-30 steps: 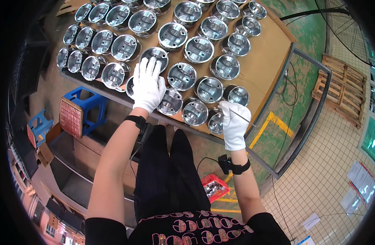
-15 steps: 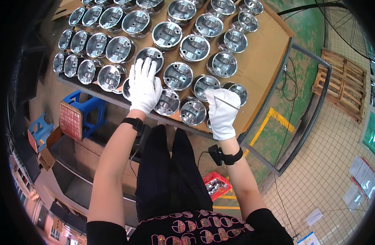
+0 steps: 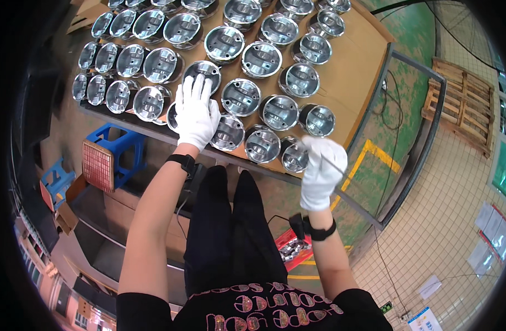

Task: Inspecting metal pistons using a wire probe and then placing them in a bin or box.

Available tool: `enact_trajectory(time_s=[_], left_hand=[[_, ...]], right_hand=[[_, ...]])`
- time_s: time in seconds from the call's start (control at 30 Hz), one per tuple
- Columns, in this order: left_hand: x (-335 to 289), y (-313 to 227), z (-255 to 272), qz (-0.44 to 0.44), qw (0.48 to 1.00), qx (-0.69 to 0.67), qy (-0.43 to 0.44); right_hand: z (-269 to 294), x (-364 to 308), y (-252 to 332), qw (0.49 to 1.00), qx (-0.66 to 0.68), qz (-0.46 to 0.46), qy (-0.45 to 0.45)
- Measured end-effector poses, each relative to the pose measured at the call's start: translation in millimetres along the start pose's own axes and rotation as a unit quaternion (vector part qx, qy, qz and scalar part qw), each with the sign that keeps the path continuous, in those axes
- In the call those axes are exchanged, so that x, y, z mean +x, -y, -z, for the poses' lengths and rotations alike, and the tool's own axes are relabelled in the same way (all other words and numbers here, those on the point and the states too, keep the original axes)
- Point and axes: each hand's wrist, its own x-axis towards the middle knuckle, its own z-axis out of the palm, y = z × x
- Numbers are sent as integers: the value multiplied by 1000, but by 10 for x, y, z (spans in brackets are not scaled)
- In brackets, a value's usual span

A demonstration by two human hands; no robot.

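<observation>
Left hand (image 3: 197,117): fingers extended, gripping nothing, laid over the near part of a shiny piston (image 3: 206,69) | Right hand (image 3: 322,170): fingers curled round a thin rod (image 3: 333,165), blurred, slanting across them just right of a front-edge piston (image 3: 293,155) | Other pistons (image 3: 261,59): in rows, round faces up, on the brown tabletop (image 3: 353,74)

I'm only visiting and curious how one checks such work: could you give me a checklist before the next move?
1. White-gloved left hand over the round, silvery metal parts, fingers extended: ok.
2. Thin grey rod held in the white-gloved right hand: ok, though blurred.
3. Rod touching no part: cannot tell; partly hidden and blurred.
4. Parts set out in rows on the brown cardboard sheet: ok.
5. Blue plastic stool with reddish seat apart from the left forearm: ok.
</observation>
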Motion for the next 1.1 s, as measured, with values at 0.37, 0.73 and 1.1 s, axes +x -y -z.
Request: enact_trajectory(time_s=[0.37, 0.73, 1.1], left_hand=[[7, -3, 31, -4, 1000, 11, 0], [22, -9, 28, 2, 1000, 9, 8], [12, -18, 11, -5, 1000, 5, -4]], right_hand=[[-657, 153, -356, 999, -27, 35, -15], [-725, 92, -352, 1000, -10, 28, -7], [-692, 207, -329, 998, 3, 59, 25]])
